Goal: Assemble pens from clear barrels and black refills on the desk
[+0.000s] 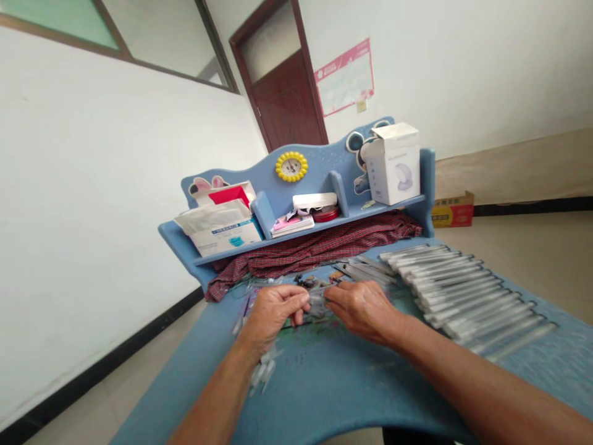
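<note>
Running crosswise: blurred clear piece (317, 301)

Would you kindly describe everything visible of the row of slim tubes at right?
The row of slim tubes lies on the blue desk, right of the right hand. They look like clear, whitish plastic, many with a dark tip at the right end, set roughly parallel and closely packed. Blur hides finer detail. Neither hand touches them.

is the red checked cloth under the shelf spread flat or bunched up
Bunched up: the red checked cloth lies in a long, creased heap beneath the blue shelf, with folds running along its length.
</note>
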The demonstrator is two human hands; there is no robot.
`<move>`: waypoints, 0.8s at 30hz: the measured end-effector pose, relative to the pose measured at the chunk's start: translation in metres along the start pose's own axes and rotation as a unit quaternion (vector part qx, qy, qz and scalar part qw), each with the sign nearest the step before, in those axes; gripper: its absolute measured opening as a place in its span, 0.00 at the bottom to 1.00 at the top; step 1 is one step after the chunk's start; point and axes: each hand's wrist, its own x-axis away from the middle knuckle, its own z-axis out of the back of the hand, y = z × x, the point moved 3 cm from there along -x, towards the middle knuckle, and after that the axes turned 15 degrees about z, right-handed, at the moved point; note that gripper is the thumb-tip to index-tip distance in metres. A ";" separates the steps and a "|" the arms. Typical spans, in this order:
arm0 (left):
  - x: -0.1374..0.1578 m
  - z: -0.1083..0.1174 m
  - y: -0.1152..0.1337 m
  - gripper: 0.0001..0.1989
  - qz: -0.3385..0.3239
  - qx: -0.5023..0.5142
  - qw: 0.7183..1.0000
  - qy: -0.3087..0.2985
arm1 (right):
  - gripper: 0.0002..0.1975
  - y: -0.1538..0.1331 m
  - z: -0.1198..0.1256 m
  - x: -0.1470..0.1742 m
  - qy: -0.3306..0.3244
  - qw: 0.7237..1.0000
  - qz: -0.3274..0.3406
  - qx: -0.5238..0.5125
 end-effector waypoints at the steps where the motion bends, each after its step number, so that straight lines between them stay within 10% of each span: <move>1: 0.000 0.000 0.001 0.11 0.002 -0.001 1.000 -0.004 | 0.11 0.000 0.000 0.000 0.000 1.000 -0.002 -0.008; 24: 0.000 -0.002 0.002 0.11 0.029 0.032 0.999 0.004 | 0.05 0.013 -0.006 -0.001 0.049 0.951 -0.133 -0.274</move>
